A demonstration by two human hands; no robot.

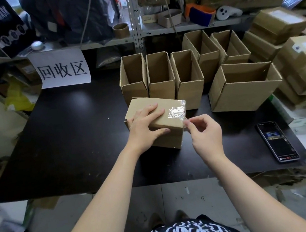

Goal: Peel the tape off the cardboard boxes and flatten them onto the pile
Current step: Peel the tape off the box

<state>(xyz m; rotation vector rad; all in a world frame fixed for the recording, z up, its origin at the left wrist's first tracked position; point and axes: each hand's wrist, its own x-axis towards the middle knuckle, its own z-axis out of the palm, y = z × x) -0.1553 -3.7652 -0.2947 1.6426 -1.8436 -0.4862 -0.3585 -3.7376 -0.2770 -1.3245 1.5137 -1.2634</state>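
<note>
The left hand [145,125], fingers spread, covers part of the box [170,140] top while the right hand [205,135] pinches clear tape [177,113] whose edge is barely discernible.

table [64,136]: black, glossy; shelving [135,21]: grey metal, cluttered; floor [178,199]: grey, littered; sign [61,69]: white paper
</note>
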